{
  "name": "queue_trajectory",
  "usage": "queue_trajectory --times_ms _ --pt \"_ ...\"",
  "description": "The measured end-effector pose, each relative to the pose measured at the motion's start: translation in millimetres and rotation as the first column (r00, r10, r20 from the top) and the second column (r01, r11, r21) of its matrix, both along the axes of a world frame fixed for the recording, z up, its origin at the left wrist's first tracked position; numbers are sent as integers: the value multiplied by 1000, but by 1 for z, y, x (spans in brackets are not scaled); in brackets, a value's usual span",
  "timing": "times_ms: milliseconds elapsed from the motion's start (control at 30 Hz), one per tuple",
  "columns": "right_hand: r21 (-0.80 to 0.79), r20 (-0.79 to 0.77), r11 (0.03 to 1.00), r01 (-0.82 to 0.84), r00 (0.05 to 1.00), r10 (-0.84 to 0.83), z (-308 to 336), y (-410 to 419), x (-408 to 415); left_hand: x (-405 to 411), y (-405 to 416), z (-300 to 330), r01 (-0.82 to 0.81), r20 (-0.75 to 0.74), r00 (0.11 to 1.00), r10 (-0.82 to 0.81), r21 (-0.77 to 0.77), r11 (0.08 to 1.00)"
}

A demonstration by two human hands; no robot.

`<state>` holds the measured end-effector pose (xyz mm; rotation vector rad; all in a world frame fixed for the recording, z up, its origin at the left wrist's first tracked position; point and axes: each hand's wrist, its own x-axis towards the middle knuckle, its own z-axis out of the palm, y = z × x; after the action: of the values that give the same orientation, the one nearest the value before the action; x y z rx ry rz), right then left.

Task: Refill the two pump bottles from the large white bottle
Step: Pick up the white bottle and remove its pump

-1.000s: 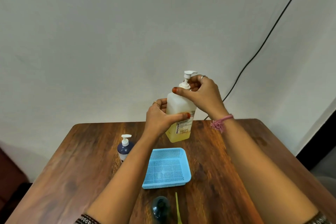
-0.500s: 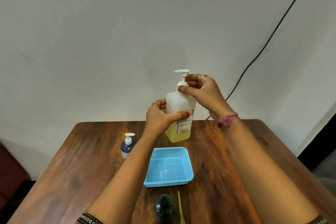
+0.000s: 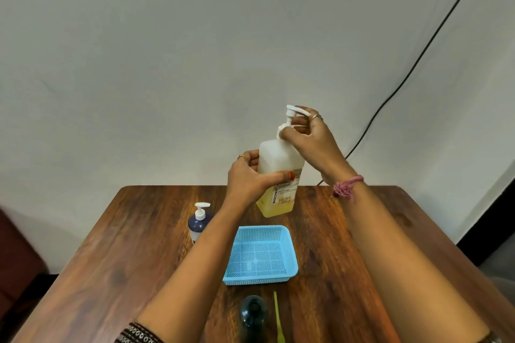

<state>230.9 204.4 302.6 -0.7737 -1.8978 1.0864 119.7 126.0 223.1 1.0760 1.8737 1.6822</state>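
Glossy wooden table (image 3: 145,234), perforated plastic basket (image 3: 289,252).

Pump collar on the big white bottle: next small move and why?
Probably keep twisting the collar, then lift the pump out. The right hand pinches the collar, the left hand steadies the large white bottle, and the pump is not yet off.

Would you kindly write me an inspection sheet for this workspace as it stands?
Surface: wooden table, bare around the items.
Job's things: large white bottle held above the table, yellow liquid low; blue pump bottle upright; dark bottle at near edge.
Clutter: blue basket; yellow strip.
Hands: left hand grips the body; right hand pinches the pump collar.
Cables: black cable on wall.
Surroundings: plain wall.
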Motion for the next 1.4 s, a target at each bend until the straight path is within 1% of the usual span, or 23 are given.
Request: queue_trajectory --times_ms 67,100,133,200,233,300,367,433,500,600,667,800,900,1067,1233,1400 --pt "82 21 993 89 996 -91 -1 -3 -1 1 0 1 0 -16 1000 0 3 1000" --pt "74 -3 993 96 995 -96 0 -5 0 2 0 1 0 -21 1000 0 3 1000" --pt "29 -42 997 69 997 -67 1 -6 0 3 0 2 0 -24 1000 0 1 1000" --pt "-89 -112 996 -32 994 22 2 -7 2 4 1 2 4 -33 999 -4 -3 1000" --pt "-116 -123 991 -64 991 50 2 -7 2 5 1 2 5 -33 999 -5 -3 1000" --pt "-106 -110 992 -73 992 61 2 -9 1 5 0 1 0 -22 1000 0 4 1000" --pt "-48 -76 999 -1 997 -3 1 -10 0 5 0 1 -4 -18 1000 5 11 1000" --pt "-8 -83 997 82 993 -83 -1 -11 0 5 -1 2 -6 -25 1000 6 13 1000" --pt "-52 -123 996 72 989 -78 -2 -10 1 4 -1 2 -8 -23 1000 9 11 1000" --pt "-138 -166 990 -14 986 -9 -1 -8 0 2 -1 0 -17 -25 1000 17 5 1000" --pt "-122 -150 993 -5 989 -13 -1 -8 -1 2 0 -2 -20 -28 999 20 4 1000" --pt "-20 -49 995 93 994 -94 -5 -11 -3 3 1 -3 -19 -31 999 19 3 1000" --pt "-44 -102 993 111 988 -115 -7 -10 -2 2 2 -5 -15 -29 999 15 -5 1000" --pt "-133 -220 988 77 970 -105 7 -5 5 1 5 -10 -22 -30 999 21 -30 999" --pt "-112 -257 991 77 961 -104 23 -1 10 0 7 -18 -22 -23 1000 21 -49 999" --pt "-113 -314 988 107 939 -138 37 4 16 -3 6 -27 -9 -9 1000 8 -63 998"
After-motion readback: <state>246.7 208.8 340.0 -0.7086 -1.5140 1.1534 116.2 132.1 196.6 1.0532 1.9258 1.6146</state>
